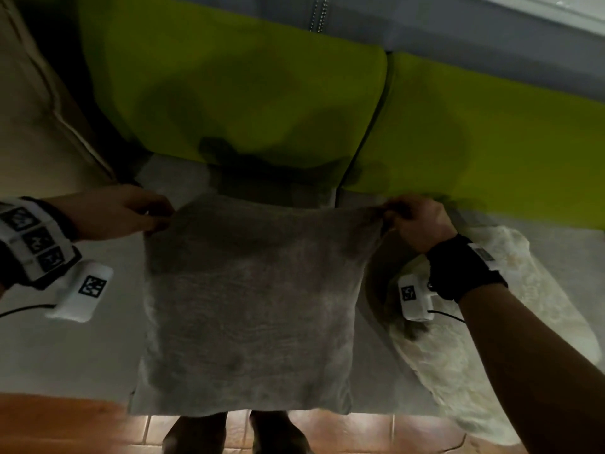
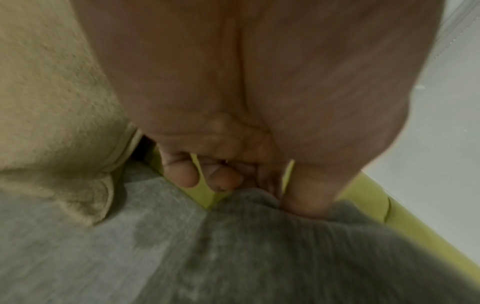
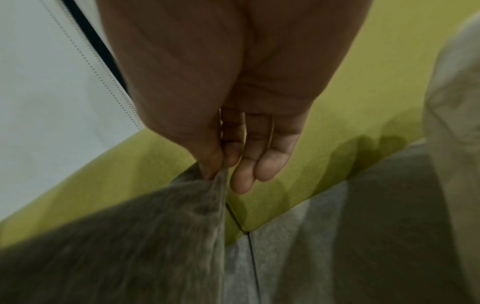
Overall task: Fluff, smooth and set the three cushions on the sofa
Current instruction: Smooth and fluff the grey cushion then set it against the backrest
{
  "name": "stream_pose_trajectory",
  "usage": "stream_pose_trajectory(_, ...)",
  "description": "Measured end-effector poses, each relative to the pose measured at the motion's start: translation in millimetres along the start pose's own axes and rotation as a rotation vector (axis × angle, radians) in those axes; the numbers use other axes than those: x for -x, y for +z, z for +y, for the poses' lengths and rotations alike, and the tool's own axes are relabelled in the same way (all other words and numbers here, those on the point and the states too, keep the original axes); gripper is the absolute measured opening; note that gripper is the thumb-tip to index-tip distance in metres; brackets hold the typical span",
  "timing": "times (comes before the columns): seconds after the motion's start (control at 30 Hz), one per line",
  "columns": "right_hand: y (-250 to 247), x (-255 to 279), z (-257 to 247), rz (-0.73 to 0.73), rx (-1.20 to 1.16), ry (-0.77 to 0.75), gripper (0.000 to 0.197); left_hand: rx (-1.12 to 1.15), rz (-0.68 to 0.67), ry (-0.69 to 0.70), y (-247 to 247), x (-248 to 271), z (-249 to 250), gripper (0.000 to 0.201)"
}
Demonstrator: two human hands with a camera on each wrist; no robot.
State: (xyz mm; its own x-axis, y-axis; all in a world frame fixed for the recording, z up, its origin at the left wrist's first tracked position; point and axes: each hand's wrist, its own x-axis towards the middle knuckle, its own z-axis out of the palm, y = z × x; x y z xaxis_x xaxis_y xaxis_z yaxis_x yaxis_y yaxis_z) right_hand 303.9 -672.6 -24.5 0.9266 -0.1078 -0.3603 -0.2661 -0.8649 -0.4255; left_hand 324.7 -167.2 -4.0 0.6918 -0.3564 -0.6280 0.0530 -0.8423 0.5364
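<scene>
Head view: grey cushion (image 1: 248,299) hangs over the sofa seat (image 1: 82,348), left hand (image 1: 121,211) and right hand (image 1: 419,221) each pinching a top corner in curled fingers (image 3: 215,162); looks light, soft, limp, so corners suit shaking.

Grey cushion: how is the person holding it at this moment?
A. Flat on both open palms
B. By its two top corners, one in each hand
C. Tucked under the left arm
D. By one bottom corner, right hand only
B: the left hand and the right hand each pinch a top corner of the grey cushion, which hangs in front of the sofa.
</scene>
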Motion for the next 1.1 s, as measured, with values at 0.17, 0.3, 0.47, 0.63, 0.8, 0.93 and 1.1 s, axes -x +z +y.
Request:
stream_pose_trajectory(0.17, 4, 8, 9, 0.038, -0.081, 0.03, 0.025, 0.321, 0.353, -0.003, 8, -3, 1, 0.012)
stream_pose_trajectory(0.3, 2, 15, 15, -0.017, -0.22, -0.017, 0.02, 0.643, 0.435, -0.034, 22, -3, 18, 0.01)
stream_pose_trajectory(0.47, -11, 34, 12, -0.076, -0.537, -0.09, 0.018, 0.787, 0.589, -0.139, 10, -5, 21, 0.012)
stream_pose_trajectory(0.63, -11, 37, 13, -0.021, -0.485, -0.051, 0.014, 0.502, 0.663, -0.195, 7, -9, 12, 0.009)
stream_pose_trajectory(0.8, -7, 34, 0, 0.024, -0.366, -0.12, 0.028, 0.703, 0.546, -0.207, 10, -9, 25, 0.006)
stream_pose_trajectory(0.93, -13, 35, 5, 0.027, -0.324, -0.127, 0.027, 0.54, 0.625, -0.117, 6, -8, 25, 0.023)
stream_pose_trajectory(1.1, -11, 23, 0, 0.032, -0.055, -0.08, 0.03, 0.357, 0.811, -0.184, 1, -19, 30, 0.035)
